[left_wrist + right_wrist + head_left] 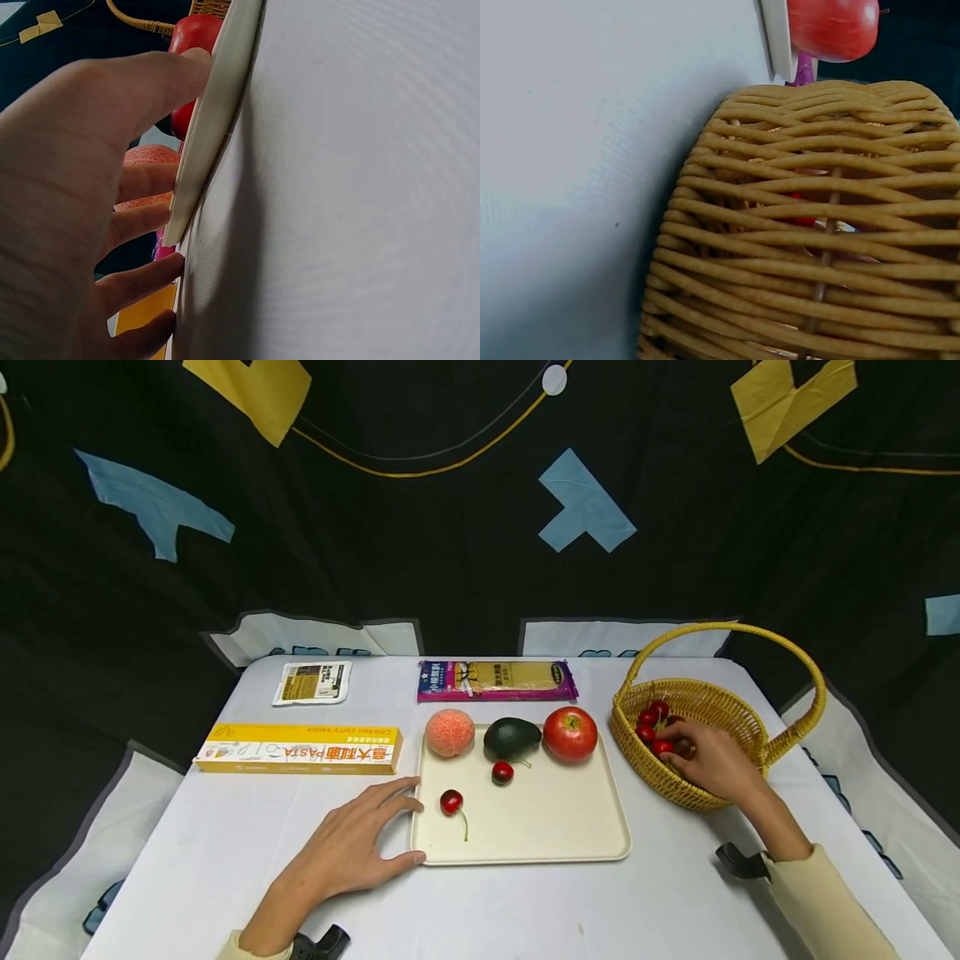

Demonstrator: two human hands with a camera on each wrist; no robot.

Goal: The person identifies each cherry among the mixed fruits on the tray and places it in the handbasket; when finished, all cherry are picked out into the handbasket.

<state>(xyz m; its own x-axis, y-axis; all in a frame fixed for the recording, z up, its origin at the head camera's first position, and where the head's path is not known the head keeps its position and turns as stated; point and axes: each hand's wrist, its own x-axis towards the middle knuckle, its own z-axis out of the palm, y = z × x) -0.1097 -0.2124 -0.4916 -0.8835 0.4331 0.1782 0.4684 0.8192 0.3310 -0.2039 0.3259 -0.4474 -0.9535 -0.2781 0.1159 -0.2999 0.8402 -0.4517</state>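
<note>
My left hand (347,845) rests at the left side of a cream tray (555,827), its thumb and some fingertips touching the rim and its fingers spread. On the tray lie two cherries (451,802) with stems, a pinkish-orange textured ball (450,732), a dark green avocado (512,739) and a red apple (571,734). Inside a wicker basket (731,718), my right hand (712,762) pinches a cherry (662,747) between thumb and fingers, beside several other cherries (646,733). In the right wrist view, the basket's woven wall (817,225) hides most of that hand.
A yellow pasta box (300,749) lies left of the tray, with a small white packet (312,682) behind it. A purple noodle package (497,681) lies behind the tray. The basket's tall handle (813,677) arches over its opening. Dark cloth hangs behind the table.
</note>
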